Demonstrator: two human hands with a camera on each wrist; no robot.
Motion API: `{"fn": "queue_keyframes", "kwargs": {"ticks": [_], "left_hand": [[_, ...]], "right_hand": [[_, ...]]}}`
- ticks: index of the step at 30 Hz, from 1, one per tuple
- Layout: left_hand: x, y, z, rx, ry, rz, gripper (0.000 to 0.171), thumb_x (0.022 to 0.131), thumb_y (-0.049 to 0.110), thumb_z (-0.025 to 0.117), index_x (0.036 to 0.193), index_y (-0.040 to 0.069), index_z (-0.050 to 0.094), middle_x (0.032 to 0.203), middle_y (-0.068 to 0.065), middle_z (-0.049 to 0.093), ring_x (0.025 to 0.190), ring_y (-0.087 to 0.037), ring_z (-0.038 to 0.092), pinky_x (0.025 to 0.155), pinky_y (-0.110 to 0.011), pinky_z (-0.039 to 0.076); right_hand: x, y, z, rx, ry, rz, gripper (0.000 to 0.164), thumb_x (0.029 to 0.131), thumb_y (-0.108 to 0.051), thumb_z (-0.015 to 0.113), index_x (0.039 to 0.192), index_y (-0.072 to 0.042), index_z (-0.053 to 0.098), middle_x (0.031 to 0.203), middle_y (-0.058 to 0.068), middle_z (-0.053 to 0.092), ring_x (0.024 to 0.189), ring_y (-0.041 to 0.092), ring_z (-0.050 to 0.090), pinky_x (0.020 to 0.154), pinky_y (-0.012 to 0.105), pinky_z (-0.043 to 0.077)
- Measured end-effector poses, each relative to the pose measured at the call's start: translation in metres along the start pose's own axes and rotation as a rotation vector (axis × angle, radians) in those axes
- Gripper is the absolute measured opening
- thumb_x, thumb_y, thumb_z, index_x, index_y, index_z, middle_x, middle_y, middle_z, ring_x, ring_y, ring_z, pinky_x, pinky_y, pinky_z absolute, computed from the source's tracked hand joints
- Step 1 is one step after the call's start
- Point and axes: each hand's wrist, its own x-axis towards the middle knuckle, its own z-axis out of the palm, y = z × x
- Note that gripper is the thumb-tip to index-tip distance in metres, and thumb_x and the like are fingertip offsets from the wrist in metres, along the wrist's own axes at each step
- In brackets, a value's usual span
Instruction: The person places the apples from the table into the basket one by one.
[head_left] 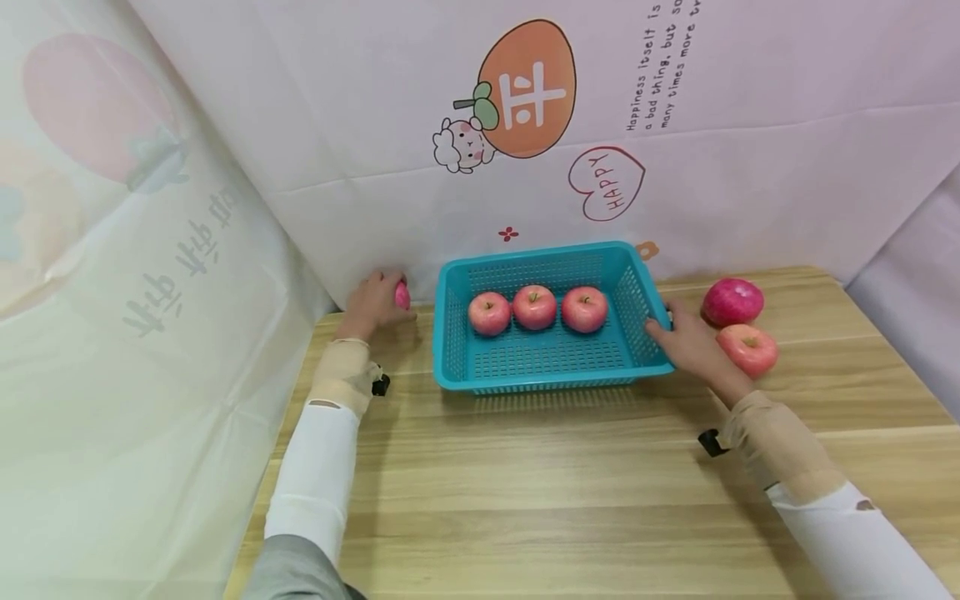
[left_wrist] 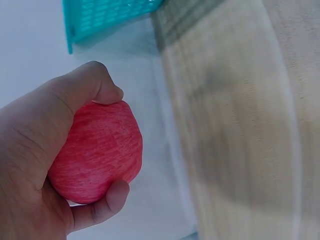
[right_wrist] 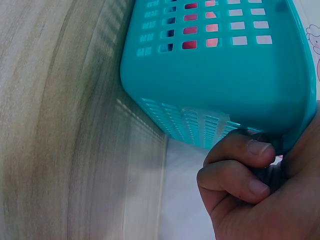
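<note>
A red apple (left_wrist: 100, 150) is grasped between thumb and fingers of the left hand (head_left: 372, 304); it is probably best cradled lightly, with the teal basket (head_left: 555, 357) steadied by its rim, which is gripped by the right hand (head_left: 693, 343). Three apples (head_left: 534, 308) are lined up inside it, between the hands.
</note>
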Motion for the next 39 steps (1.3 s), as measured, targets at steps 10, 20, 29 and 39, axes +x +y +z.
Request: {"fn": "queue_keyframes", "kwargs": {"ticks": [10, 20, 29, 39], "left_hand": [[0.002, 0.022, -0.024, 0.042, 0.065, 0.073, 0.069, 0.070, 0.049, 0.077, 0.127, 0.021, 0.050, 0.117, -0.013, 0.049, 0.095, -0.031, 0.049, 0.075, -0.049, 0.050], [0.002, 0.042, -0.044, 0.056, 0.098, 0.122, 0.065, 0.071, 0.046, 0.073, 0.126, 0.023, 0.048, 0.125, -0.011, 0.046, 0.100, -0.031, 0.046, 0.074, -0.049, 0.050], [-0.006, 0.064, -0.056, 0.079, 0.098, 0.194, 0.065, 0.071, 0.047, 0.073, 0.128, 0.026, 0.048, 0.124, -0.012, 0.046, 0.101, -0.031, 0.046, 0.068, -0.049, 0.051], [-0.013, 0.093, -0.067, 0.097, 0.126, 0.306, 0.059, 0.072, 0.044, 0.070, 0.125, 0.026, 0.051, 0.121, -0.006, 0.046, 0.100, -0.025, 0.044, 0.065, -0.040, 0.050]], "right_hand": [[0.001, 0.001, -0.003, -0.002, -0.013, 0.020, 0.065, 0.103, -0.038, 0.039, 0.143, 0.011, 0.024, 0.127, 0.035, 0.047, 0.104, 0.047, 0.055, 0.082, 0.061, 0.049], [0.000, -0.002, -0.004, 0.002, -0.030, 0.028, 0.066, 0.104, -0.038, 0.037, 0.143, 0.012, 0.023, 0.127, 0.036, 0.047, 0.104, 0.046, 0.056, 0.082, 0.060, 0.050], [0.000, -0.002, -0.003, 0.003, -0.022, 0.017, 0.064, 0.104, -0.038, 0.037, 0.142, 0.012, 0.025, 0.125, 0.035, 0.048, 0.103, 0.046, 0.056, 0.081, 0.060, 0.050], [0.000, -0.005, -0.001, 0.006, -0.013, 0.015, 0.061, 0.103, -0.036, 0.040, 0.139, 0.013, 0.028, 0.123, 0.035, 0.050, 0.100, 0.046, 0.058, 0.080, 0.059, 0.051]]}}
